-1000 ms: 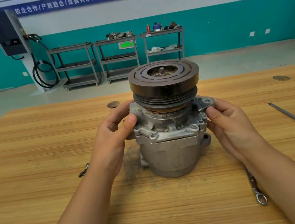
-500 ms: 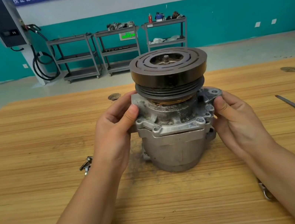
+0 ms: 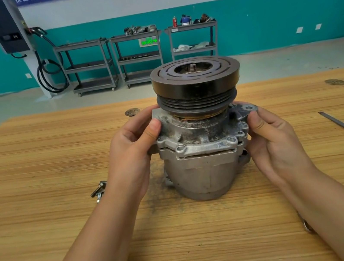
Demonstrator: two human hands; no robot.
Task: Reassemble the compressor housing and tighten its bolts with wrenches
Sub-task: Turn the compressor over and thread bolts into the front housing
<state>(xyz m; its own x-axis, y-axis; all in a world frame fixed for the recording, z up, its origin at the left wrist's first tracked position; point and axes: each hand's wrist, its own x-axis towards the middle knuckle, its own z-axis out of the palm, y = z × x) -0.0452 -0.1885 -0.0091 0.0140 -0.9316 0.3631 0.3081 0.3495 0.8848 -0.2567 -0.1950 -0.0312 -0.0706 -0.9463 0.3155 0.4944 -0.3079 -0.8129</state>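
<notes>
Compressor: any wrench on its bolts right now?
No. Both the left hand and right hand grip the compressor bare; a wrench lies on the table, mostly hidden under the right forearm.

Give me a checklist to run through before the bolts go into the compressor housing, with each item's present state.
1. Compressor upright on the table, pulley on top: ok.
2. Upper housing seated flush on the body: cannot tell; a thin seam shows at the front.
3. Flange bolt holes filled: not ok; the visible ones look empty.
4. Both hands steadying it, left hand, right hand: ok.
5. Loose bolts nearby: ok, left of the compressor.
6. Wrench at hand: cannot tell; the right forearm mostly hides it.
</notes>
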